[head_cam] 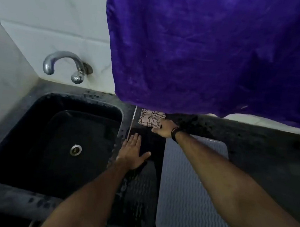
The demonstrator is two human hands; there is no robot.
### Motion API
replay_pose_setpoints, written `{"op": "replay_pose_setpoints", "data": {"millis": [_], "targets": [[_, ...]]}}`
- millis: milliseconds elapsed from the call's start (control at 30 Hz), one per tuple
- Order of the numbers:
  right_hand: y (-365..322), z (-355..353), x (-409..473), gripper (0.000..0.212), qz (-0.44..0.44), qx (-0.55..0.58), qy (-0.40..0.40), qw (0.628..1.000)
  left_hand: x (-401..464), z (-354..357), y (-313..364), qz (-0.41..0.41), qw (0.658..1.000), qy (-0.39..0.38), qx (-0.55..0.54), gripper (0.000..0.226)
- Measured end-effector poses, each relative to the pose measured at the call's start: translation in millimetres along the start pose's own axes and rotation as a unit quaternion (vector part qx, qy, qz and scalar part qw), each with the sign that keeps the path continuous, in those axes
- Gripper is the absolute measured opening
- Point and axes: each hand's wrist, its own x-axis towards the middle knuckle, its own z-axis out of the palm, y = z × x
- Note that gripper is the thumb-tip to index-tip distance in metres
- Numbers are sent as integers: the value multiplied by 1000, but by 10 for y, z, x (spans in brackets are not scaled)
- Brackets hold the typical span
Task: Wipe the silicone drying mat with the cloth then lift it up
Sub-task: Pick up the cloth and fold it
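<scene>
- A grey ribbed mat (191, 187) lies flat on the dark counter (262, 160), its long axis running from the person toward the wall, below and to the right of the right hand's fingers.
- The checked cloth (149, 118) sits just past the mat's far left corner, under a hanging purple fabric (206, 51).
- The right hand (163, 130) is nearest, fingers curled onto the cloth's edge.
- The left hand (132, 151) rests flat, fingers spread, beside the sink (54, 144), left of the mat.
</scene>
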Motion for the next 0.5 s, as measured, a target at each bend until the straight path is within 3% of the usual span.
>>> {"op": "replay_pose_setpoints", "data": {"millis": [100,300,500], "targets": [[-40,103,303,82,35,22,32,999,82,332,-90,15,999,-18,22,93],[-34,211,818,74,105,67,151,981,49,759,-202,42,995,82,45,93],[29,193,1061,69,146,127,155,969,60,859,-190,38,991,117,44,96]]}}
